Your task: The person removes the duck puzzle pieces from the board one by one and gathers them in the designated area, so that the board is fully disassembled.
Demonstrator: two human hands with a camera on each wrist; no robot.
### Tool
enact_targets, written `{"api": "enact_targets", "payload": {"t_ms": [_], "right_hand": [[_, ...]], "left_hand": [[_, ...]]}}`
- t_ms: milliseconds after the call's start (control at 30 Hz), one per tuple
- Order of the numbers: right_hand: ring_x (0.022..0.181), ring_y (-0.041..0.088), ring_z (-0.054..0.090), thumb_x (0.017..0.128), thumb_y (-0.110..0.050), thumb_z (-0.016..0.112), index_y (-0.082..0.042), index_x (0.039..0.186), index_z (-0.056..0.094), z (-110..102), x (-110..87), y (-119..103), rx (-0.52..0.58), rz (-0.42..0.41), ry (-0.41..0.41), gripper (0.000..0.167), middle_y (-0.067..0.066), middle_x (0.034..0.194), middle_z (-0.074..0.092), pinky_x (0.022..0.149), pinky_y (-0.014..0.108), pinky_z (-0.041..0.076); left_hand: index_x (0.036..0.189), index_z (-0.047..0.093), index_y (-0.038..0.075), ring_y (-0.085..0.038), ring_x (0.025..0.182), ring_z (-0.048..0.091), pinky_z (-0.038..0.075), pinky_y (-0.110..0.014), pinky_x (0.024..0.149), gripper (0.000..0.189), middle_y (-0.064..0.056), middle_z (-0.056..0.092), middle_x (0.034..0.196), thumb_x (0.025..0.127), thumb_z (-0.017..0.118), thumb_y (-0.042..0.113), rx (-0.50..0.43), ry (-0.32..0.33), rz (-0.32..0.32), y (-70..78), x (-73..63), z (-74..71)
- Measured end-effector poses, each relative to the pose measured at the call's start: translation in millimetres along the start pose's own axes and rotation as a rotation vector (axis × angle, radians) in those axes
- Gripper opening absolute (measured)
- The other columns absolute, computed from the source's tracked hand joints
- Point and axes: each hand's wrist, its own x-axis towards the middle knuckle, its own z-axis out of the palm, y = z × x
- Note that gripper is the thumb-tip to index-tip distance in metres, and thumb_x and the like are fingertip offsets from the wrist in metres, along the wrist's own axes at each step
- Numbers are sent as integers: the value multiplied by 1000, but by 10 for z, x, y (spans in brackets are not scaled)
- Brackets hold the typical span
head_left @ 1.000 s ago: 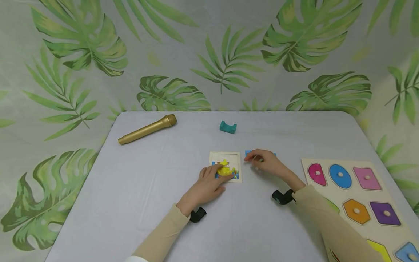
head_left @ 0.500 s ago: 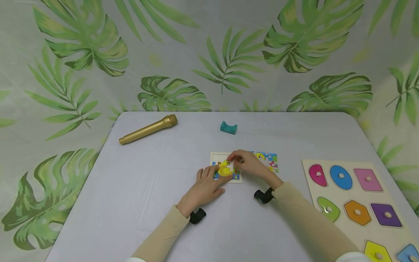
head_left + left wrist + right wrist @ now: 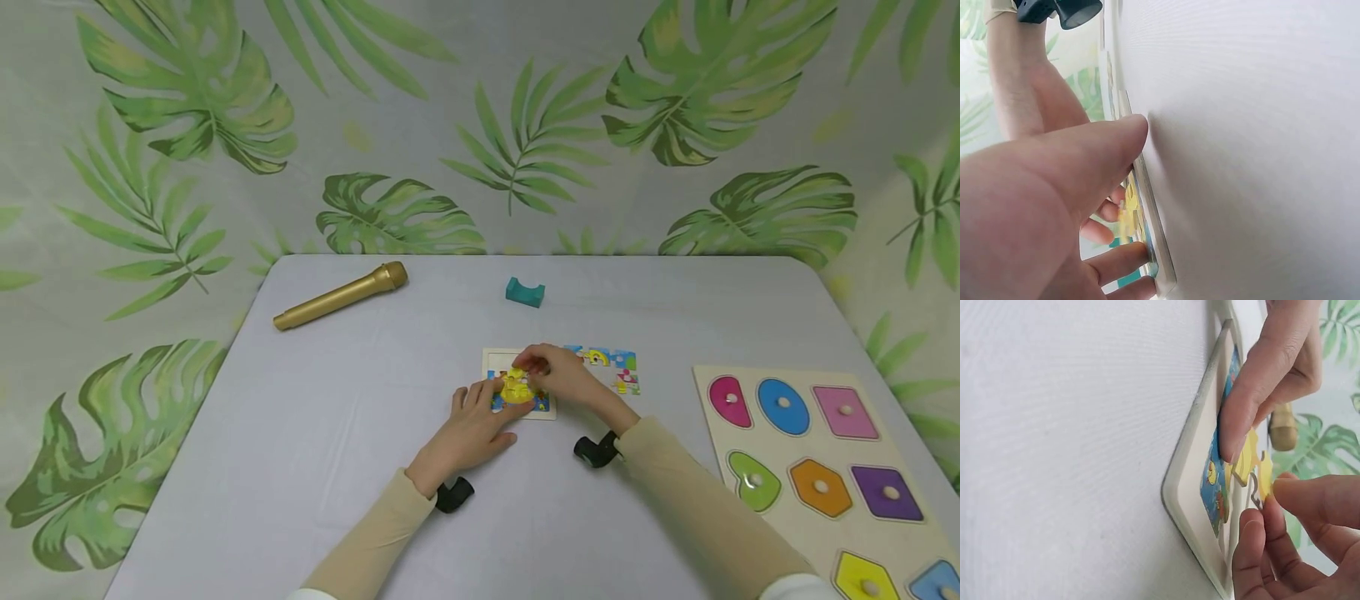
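The left hand lies on the puzzle tray with its fingers stretched out and relaxed, gripping nothing. Its index finger presses the filled lower part of the picture, while the thumb rests off to the side of the tray. Over the tray's right side, the right hand pinches a yellow piece between thumb and fingertips. From its wrist I see that piece standing right by the yellow pieces already in the tray; whether it touches them I can't tell.

Just beyond the right hand, loose pieces lie on the table beside the tray. Farther back sits a teal block, and a gold microphone lies slantwise toward the left. On the right side is a shape board of bright knobbed shapes. A leaf-print cloth hangs behind everything.
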Motion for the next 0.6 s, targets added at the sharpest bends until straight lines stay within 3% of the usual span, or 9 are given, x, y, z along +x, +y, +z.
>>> {"api": "enact_targets", "payload": {"t_ms": [333, 600], "right_hand": [[86, 22, 55, 86, 5, 59, -3, 103, 70, 23, 22, 7, -20, -21, 35, 21, 6, 96, 57, 80, 37, 47], [85, 21, 55, 87, 4, 58, -7, 105, 67, 45, 35, -22, 9, -6, 8, 23, 6, 98, 61, 78, 35, 48]], "left_hand": [[142, 48, 29, -37, 131, 30, 27, -54, 99, 49, -21, 30, 145, 95, 61, 31, 23, 15, 16, 10, -11, -10], [141, 50, 28, -37, 131, 31, 28, -54, 98, 48, -20, 32, 145, 95, 61, 31, 26, 24, 24, 15, -16, -19]]}}
